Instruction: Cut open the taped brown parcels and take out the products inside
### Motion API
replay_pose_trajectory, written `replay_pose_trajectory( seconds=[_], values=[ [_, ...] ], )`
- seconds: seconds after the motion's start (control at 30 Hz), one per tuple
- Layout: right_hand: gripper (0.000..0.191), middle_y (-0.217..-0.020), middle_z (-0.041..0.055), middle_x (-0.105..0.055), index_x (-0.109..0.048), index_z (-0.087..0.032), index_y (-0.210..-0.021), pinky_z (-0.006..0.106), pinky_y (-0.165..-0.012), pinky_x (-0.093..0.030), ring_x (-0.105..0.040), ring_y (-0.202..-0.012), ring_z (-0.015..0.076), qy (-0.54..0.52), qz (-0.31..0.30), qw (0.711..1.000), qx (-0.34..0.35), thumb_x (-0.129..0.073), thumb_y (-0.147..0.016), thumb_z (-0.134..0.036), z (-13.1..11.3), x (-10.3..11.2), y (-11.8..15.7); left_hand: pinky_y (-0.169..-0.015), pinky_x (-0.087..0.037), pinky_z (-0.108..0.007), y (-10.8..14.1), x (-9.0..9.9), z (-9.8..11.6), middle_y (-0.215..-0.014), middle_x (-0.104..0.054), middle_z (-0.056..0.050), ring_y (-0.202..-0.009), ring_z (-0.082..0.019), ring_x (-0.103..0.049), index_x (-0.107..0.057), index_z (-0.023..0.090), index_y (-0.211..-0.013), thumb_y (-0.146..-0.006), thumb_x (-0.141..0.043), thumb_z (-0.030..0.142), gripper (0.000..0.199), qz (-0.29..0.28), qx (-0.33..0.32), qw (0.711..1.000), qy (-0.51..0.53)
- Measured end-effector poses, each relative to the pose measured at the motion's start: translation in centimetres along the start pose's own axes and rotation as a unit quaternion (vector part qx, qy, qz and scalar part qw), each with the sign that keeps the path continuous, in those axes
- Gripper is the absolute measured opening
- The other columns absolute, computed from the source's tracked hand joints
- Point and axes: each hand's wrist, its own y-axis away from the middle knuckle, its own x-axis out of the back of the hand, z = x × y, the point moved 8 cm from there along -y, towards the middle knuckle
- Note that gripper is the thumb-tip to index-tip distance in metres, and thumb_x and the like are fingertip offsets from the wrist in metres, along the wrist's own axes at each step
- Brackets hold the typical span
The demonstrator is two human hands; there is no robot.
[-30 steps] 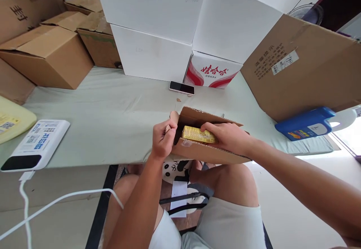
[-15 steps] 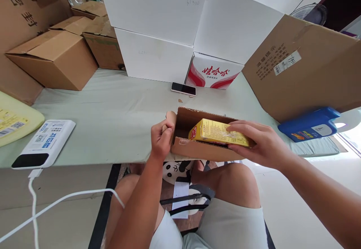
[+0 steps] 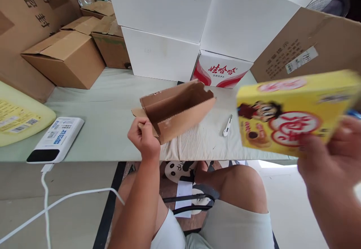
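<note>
My left hand [image 3: 144, 138] is closed on the left end flap of a narrow brown cardboard box [image 3: 183, 123]. The box is tilted above the table's front edge, its open side toward me, and its inside looks bare. Off to the right, my right hand [image 3: 324, 160] grips a yellow snack box [image 3: 284, 117] by its lower right part. This box has a cartoon child and red-and-white lettering on its face and is slightly blurred by motion. On the cloth between the two boxes lies a small white utility knife [image 3: 227, 125].
A white power bank [image 3: 55, 140] with a white cable and a yellow jug [image 3: 24, 115] stand at left. Brown cartons [image 3: 66, 59] fill the back left. White boxes [image 3: 162, 53] and a red-and-white carton [image 3: 221, 70] line the back. A large cardboard panel [image 3: 307, 48] leans at right.
The yellow snack box has come out of the cardboard box and moved right and up in my right hand. My left hand has shifted left, tilting the cardboard box, and the utility knife now shows.
</note>
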Motion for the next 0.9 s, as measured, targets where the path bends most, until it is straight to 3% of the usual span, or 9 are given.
replay_pose_trajectory(
  seconds=[0.17, 0.3, 0.4, 0.47, 0.57, 0.67, 0.73, 0.77, 0.9],
  values=[
    [0.055, -0.102, 0.0113, -0.078, -0.069, -0.024, -0.122, 0.039, -0.074, -0.064, -0.075, -0.096, 0.0286, -0.074, -0.007, 0.993, -0.093, -0.075, -0.082, -0.061, 1.2, -4.6, 0.8, -0.060, -0.031, -0.030, -0.4, -0.3, 1.1, -0.068, -0.037, 0.004, -0.062, -0.013, -0.036, -0.050, 0.022, -0.077, -0.082, -0.056, 0.023, 0.008, -0.009, -0.043, 0.998, -0.045],
    [0.040, -0.095, 0.0080, -0.079, -0.070, -0.022, -0.112, 0.033, -0.066, -0.063, -0.076, -0.081, 0.0225, -0.163, 0.043, 0.967, -0.192, -0.073, -0.085, -0.052, 4.0, -7.1, 3.0, -0.067, -0.038, -0.032, 1.9, -0.3, 5.9, -0.079, -0.041, 0.003, -0.069, -0.016, -0.042, -0.049, 0.024, -0.095, -0.085, -0.061, 0.032, 0.018, 0.038, -0.236, 0.971, -0.009],
    [0.035, -0.094, 0.0065, -0.079, -0.073, -0.023, -0.105, 0.029, -0.062, -0.062, -0.075, -0.077, 0.0203, -0.198, 0.052, 0.961, -0.187, -0.079, -0.081, -0.048, 4.8, -7.9, 4.1, -0.071, -0.043, -0.036, 4.3, -2.1, 8.2, -0.080, -0.049, 0.000, -0.074, -0.019, -0.050, -0.054, 0.024, -0.096, -0.092, -0.054, 0.034, 0.011, -0.062, -0.316, 0.947, 0.001],
    [0.034, -0.095, 0.0063, -0.079, -0.075, -0.024, -0.103, 0.028, -0.062, -0.062, -0.075, -0.076, 0.0202, -0.223, 0.038, 0.959, -0.168, -0.082, -0.079, -0.047, 4.7, -8.5, 4.3, -0.077, -0.048, -0.038, 5.3, -4.4, 7.2, -0.089, -0.060, -0.004, -0.084, -0.021, -0.057, -0.059, 0.024, -0.101, -0.095, -0.052, 0.035, 0.015, -0.208, -0.256, 0.944, -0.020],
    [0.033, -0.095, 0.0057, -0.079, -0.075, -0.025, -0.105, 0.028, -0.062, -0.062, -0.075, -0.076, 0.0200, -0.284, 0.004, 0.947, -0.152, -0.083, -0.080, -0.046, 4.4, -9.7, 3.8, -0.088, -0.053, -0.039, 6.8, -7.2, 2.5, -0.117, -0.069, -0.011, -0.106, -0.025, -0.063, -0.063, 0.021, -0.118, -0.094, -0.057, 0.051, 0.039, -0.401, -0.026, 0.915, -0.033],
    [0.037, -0.095, 0.0062, -0.079, -0.075, -0.026, -0.104, 0.030, -0.066, -0.062, -0.075, -0.080, 0.0212, -0.328, -0.018, 0.932, -0.151, -0.086, -0.076, -0.047, 4.4, -11.3, 2.1, -0.084, -0.056, -0.038, 9.5, -8.7, -1.9, -0.116, -0.072, -0.014, -0.104, -0.028, -0.068, -0.065, 0.017, -0.121, -0.090, -0.057, 0.073, 0.064, -0.541, 0.243, 0.804, 0.040],
    [0.038, -0.090, 0.0061, -0.078, -0.075, -0.025, -0.102, 0.031, -0.067, -0.061, -0.074, -0.080, 0.0216, -0.356, -0.038, 0.916, -0.179, -0.086, -0.074, -0.049, 5.1, -13.0, 0.6, -0.080, -0.057, -0.037, 10.7, -9.1, -3.1, -0.107, -0.075, -0.013, -0.096, -0.029, -0.071, -0.066, 0.016, -0.112, -0.084, -0.060, 0.081, 0.071, -0.576, 0.337, 0.739, 0.094],
    [0.040, -0.089, 0.0058, -0.077, -0.074, -0.024, -0.101, 0.031, -0.066, -0.061, -0.074, -0.080, 0.0214, -0.376, -0.059, 0.903, -0.201, -0.087, -0.072, -0.049, 5.6, -14.1, -0.2, -0.078, -0.057, -0.036, 10.7, -9.2, -3.5, -0.104, -0.076, -0.012, -0.093, -0.028, -0.072, -0.066, 0.016, -0.109, -0.080, -0.066, 0.080, 0.070, -0.574, 0.357, 0.730, 0.101],
    [0.047, -0.099, 0.0050, -0.077, -0.069, -0.025, -0.101, 0.030, -0.064, -0.060, -0.072, -0.077, 0.0186, -0.487, -0.069, 0.815, -0.306, -0.087, -0.066, -0.051, 8.3, -18.1, -1.8, -0.073, -0.057, -0.031, 10.1, -8.9, -5.6, -0.102, -0.078, -0.010, -0.087, -0.025, -0.073, -0.067, 0.017, -0.102, -0.073, -0.083, 0.066, 0.060, -0.521, 0.367, 0.770, 0.025]
  ],
)
